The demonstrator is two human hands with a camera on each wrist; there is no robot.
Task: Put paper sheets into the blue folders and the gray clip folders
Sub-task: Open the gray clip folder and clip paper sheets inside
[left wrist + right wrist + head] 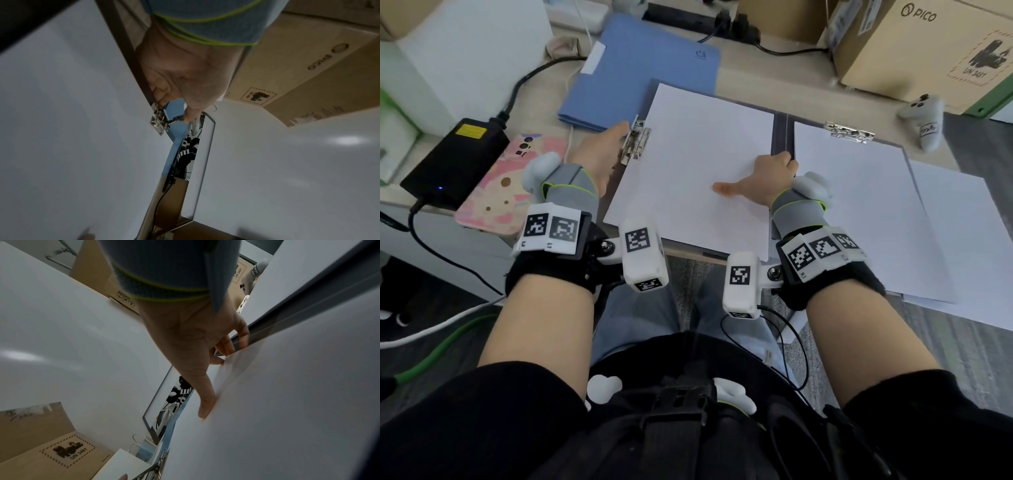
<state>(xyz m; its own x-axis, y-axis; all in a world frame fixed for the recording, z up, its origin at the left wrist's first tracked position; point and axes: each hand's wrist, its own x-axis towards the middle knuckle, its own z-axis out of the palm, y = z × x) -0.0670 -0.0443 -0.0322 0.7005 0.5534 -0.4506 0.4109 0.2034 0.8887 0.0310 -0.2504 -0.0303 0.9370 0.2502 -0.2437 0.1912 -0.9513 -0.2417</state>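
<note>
From the head view, an open gray clip folder (780, 137) lies near the front edge of the desk (774, 65), with a white paper sheet (698, 164) on its left half and another sheet under the metal clip (849, 132) on its right half. A closed blue folder (647, 65) lies toward the back left of the desk. The left hand (599, 154) is at the silver lever clip (635, 142) on the sheet's left edge; the right hand (767, 178) rests on the sheet, thumb stretched flat, fingers curled over its right edge at the spine.

From the left wrist view, the left hand (185, 78) has its fingertips pinching the lever of the silver clip (158, 120), which looks raised.

From the right wrist view, the right hand (195, 345) has its thumb pressing flat on the paper while the fingers hook the sheet's edge by the gray spine (308, 305).

The step in hand seems to be seating the sheet under the left clip. Next, it likely needs squaring the sheet against the clip, then lowering the lever while the right hand steadies the paper.
</note>
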